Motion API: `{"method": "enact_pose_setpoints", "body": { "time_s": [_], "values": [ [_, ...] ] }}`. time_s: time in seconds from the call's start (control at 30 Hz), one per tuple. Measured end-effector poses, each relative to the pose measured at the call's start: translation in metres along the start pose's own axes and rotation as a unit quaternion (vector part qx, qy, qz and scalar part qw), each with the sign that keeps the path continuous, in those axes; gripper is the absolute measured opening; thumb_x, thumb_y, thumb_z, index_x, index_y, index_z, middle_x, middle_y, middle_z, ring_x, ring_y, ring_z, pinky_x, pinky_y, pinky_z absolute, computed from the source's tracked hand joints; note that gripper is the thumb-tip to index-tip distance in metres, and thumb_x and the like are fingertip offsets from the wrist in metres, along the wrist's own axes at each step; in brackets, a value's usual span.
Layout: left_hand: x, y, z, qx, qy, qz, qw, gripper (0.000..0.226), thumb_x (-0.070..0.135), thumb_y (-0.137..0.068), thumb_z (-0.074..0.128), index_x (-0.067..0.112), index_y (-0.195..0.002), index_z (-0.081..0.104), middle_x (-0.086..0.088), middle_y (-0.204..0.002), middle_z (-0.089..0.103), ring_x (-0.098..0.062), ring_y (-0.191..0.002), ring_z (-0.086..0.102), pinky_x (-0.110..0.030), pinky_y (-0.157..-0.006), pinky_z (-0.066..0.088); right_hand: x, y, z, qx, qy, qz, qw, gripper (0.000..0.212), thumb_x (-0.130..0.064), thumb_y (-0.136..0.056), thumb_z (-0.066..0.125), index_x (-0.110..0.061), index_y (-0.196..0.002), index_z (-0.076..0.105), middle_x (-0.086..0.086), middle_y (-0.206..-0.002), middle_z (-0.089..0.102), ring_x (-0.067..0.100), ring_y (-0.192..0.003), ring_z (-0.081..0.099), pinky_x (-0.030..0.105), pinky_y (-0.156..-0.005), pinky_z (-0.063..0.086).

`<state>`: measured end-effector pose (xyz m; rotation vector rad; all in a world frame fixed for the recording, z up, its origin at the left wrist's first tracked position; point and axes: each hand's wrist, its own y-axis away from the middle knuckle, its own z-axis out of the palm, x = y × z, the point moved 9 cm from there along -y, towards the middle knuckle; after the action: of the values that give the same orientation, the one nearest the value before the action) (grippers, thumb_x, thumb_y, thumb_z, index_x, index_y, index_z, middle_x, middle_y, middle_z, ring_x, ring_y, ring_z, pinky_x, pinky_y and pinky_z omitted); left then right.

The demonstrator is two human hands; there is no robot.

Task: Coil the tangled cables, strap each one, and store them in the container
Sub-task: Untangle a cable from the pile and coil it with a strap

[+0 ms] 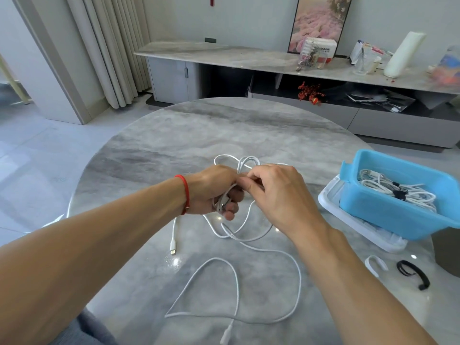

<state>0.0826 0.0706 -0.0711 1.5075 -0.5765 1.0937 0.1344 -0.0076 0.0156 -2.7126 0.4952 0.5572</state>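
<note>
A tangled white cable [249, 247] sprawls over the near middle of the round table [154, 150]. The left hand [211, 190] grips a gathered bunch of it, and the right hand [271, 192] pinches a strand beside it. At right sits the blue container [388, 215], holding strapped cables [395, 192]; a white strap [374, 265] and a black strap [413, 273] lie nearer.

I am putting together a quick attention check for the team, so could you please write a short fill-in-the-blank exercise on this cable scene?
1. Both hands, the left hand and the right hand, hold a tangled ____ cable.
2. The coiled cables already stored lie in a ____ container.
3. Two loose straps lie on the table, a white strap and a ____ one.

Missing words: white; blue; black
</note>
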Motion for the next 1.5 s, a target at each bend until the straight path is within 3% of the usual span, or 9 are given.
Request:
{"method": "enact_pose_setpoints", "body": {
  "time_s": [0.2,0.33,0.53,0.7,0.87,0.97,1.23,1.43,1.5],
  "values": [
    [0.002,0.003,0.008,-0.011,-0.001,-0.024,1.0,0.058,0.072,-0.096,0.031,0.023,-0.066,0.042,0.001,-0.068,0.019,-0.011,-0.048,0.012,-0.016,-0.039,0.013,0.017,0.0,-0.008,0.038,-0.045,0.043,0.997,0.03,-0.054,-0.089,0.071,-0.025,-0.08,0.064,-0.014,-0.064,0.062,0.016,-0.073,0.065,0.035,-0.066,0.05],
    [0.01,0.007,0.014,-0.024,-0.149,0.003,0.988,0.066,0.087,-0.08,0.024,0.026,-0.061,0.036,0.001,-0.068,0.017,-0.014,-0.052,0.009,-0.019,-0.043,0.011,0.039,0.001,-0.006,-0.001,-0.108,0.1,0.989,0.035,-0.057,-0.076,0.077,-0.027,-0.078,0.059,-0.01,-0.066,0.064,0.003,-0.057,0.059,0.022,-0.051,0.039],
    [0.022,0.017,0.017,-0.033,-0.324,0.064,0.943,0.055,0.071,-0.09,0.035,0.037,-0.054,0.06,0.01,-0.045,0.037,-0.01,-0.04,0.026,-0.021,-0.04,0.026,0.039,0.004,0.0,-0.068,-0.254,0.086,0.961,0.015,-0.006,-0.088,0.071,-0.019,-0.091,0.064,0.001,-0.068,0.071,0.028,-0.057,0.068,0.05,-0.062,0.06],
    [0.028,0.019,-0.005,0.031,-0.464,0.075,0.882,0.038,0.063,-0.096,0.042,0.032,-0.09,0.062,0.0,-0.072,0.053,-0.015,-0.052,0.045,-0.027,-0.049,0.044,0.04,0.01,0.014,-0.123,-0.355,0.123,0.919,0.02,-0.002,-0.093,0.07,-0.011,-0.11,0.064,0.006,-0.088,0.078,0.021,-0.075,0.071,0.036,-0.076,0.06],
    [0.046,0.019,-0.023,0.154,-0.524,0.151,0.824,0.041,0.046,-0.102,0.044,0.023,-0.068,0.043,0.005,-0.065,0.046,-0.007,-0.06,0.045,-0.027,-0.06,0.025,0.054,0.013,0.016,-0.147,-0.258,0.146,0.944,0.023,-0.014,-0.086,0.08,-0.022,-0.105,0.068,-0.005,-0.074,0.075,0.008,-0.061,0.062,0.023,-0.062,0.052],
    [0.049,0.021,-0.033,0.197,-0.489,0.159,0.835,0.042,0.046,-0.103,0.043,0.022,-0.068,0.041,0.005,-0.064,0.046,-0.008,-0.058,0.045,-0.027,-0.057,0.028,0.063,0.01,0.003,-0.057,-0.135,0.136,0.98,0.005,-0.028,-0.086,0.078,-0.025,-0.083,0.075,-0.013,-0.065,0.073,0.003,-0.059,0.063,0.017,-0.057,0.045],
    [0.024,0.011,-0.005,0.106,-0.197,0.142,0.964,0.048,0.049,-0.104,0.041,0.016,-0.069,0.044,0.003,-0.055,0.038,-0.012,-0.039,0.023,-0.016,-0.04,0.022,0.068,0.008,-0.007,0.108,-0.354,0.171,0.913,0.012,-0.015,-0.096,0.071,-0.013,-0.084,0.073,-0.005,-0.072,0.069,0.019,-0.05,0.065,0.028,-0.047,0.05],
    [0.028,0.01,0.009,0.049,-0.127,0.145,0.98,0.046,0.05,-0.105,0.035,0.009,-0.091,0.05,0.012,-0.044,0.028,-0.01,-0.038,0.015,-0.014,-0.04,0.017,0.072,0.014,-0.017,0.189,-0.384,0.18,0.886,0.007,-0.023,-0.094,0.075,-0.027,-0.089,0.078,0.0,-0.061,0.071,0.016,-0.042,0.061,0.023,-0.05,0.051],
    [0.027,0.011,0.012,0.037,-0.115,0.139,0.983,0.044,0.048,-0.106,0.034,0.009,-0.099,0.052,0.008,-0.05,0.049,-0.01,-0.038,0.016,-0.014,-0.041,0.017,0.072,0.015,-0.016,0.202,-0.4,0.18,0.876,0.006,-0.028,-0.094,0.075,-0.033,-0.093,0.078,0.003,-0.056,0.07,0.013,-0.04,0.059,0.021,-0.051,0.051]
  ]
}}
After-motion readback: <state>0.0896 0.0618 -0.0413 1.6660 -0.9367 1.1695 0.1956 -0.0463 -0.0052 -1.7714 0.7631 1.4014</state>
